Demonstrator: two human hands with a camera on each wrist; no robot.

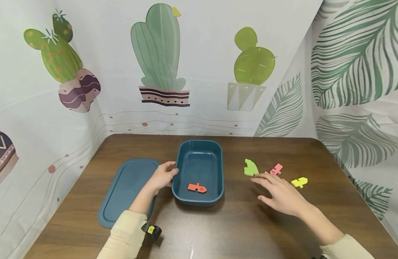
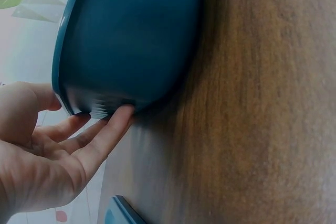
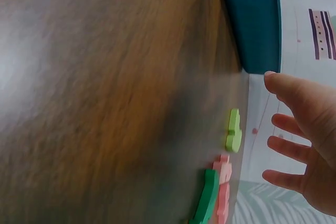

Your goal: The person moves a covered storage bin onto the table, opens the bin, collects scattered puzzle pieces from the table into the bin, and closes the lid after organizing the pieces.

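Observation:
My left hand holds the left side of a dark blue plastic box; its thumb is at the rim and its fingers lie against the outer wall. An orange-red notched piece lies in the box's near end. To the box's right, my right hand hovers above the table, fingers spread and holding nothing. A light green curved piece is just beyond its fingertips. Pink pieces lie partly behind the hand, and a yellow piece is to their right. The right wrist view also shows a dark green piece.
A flat blue lid lies on the brown wooden table, left of the box and partly beneath my left forearm. Behind the table hangs a white cloth printed with cacti and leaves.

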